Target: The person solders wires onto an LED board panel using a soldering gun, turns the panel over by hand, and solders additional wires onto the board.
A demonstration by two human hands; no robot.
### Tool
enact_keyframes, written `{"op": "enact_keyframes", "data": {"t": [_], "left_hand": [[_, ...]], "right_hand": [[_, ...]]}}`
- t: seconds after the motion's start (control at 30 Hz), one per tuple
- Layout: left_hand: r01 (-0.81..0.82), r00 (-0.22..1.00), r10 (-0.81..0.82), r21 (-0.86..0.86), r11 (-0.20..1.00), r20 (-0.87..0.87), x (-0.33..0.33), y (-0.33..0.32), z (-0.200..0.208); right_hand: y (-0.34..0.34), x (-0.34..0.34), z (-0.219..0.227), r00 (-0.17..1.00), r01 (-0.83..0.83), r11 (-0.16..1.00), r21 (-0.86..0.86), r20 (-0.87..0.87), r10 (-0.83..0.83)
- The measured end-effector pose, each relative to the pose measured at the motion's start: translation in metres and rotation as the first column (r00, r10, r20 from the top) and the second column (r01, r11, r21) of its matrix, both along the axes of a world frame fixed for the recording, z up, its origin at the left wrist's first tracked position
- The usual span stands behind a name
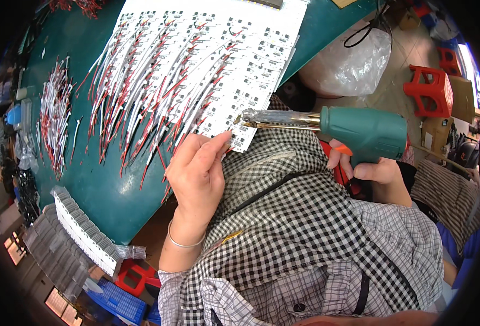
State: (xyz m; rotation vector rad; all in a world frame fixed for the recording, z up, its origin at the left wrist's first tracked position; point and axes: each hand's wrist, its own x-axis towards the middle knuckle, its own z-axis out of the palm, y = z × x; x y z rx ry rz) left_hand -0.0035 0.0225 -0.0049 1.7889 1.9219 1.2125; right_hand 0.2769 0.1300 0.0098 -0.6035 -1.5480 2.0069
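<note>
My right hand [373, 169] is wrapped round the handle of a green soldering gun [365, 133] with an orange trigger. Its long metal nozzle points left, and the tip is over the near right corner of a white sheet of small circuit boards [261, 68]. At that corner my left hand [199, 168] has thumb and forefinger pinched together close to the tip. What they pinch is too small to make out; a bit of red shows beside them. Rows of red and white wires [158, 87] are attached to the sheet and hang over its left part.
A loose pile of red and white wires [55, 117] lies on the green table [123, 187] at left. Stacked grey-white strips [85, 231] stand by its near left edge. A plastic bag [351, 62], a black cable [367, 27] and red stools [430, 89] are to the right.
</note>
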Motion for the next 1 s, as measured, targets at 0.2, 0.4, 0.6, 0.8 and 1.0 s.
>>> {"op": "enact_keyframes", "data": {"t": [0.2,0.4,0.6,0.8,1.0], "left_hand": [[-0.008,1.0,0.008,-0.018,1.0,0.027,0.001,0.0,0.002],[-0.007,0.999,0.009,-0.049,0.999,0.036,0.002,0.0,0.005],[-0.024,0.999,0.026,-0.035,0.999,0.046,0.003,0.0,0.004],[-0.037,0.998,0.039,-0.035,0.999,0.058,0.004,-0.001,0.005],[-0.019,0.999,0.02,-0.033,0.999,0.036,0.002,0.0,0.004]], "right_hand": [[-0.001,0.001,-0.002,0.999,-0.033,0.999,-0.018,0.009,0.033],[0.0,0.0,-0.004,0.996,-0.09,0.992,-0.085,-0.023,0.088],[0.001,-0.007,-0.005,0.994,-0.104,0.994,0.032,0.013,0.104],[0.001,-0.001,-0.005,0.994,-0.104,0.994,-0.029,0.022,0.105],[0.004,0.001,-0.002,0.988,0.116,0.987,-0.112,-0.086,-0.126]]}}
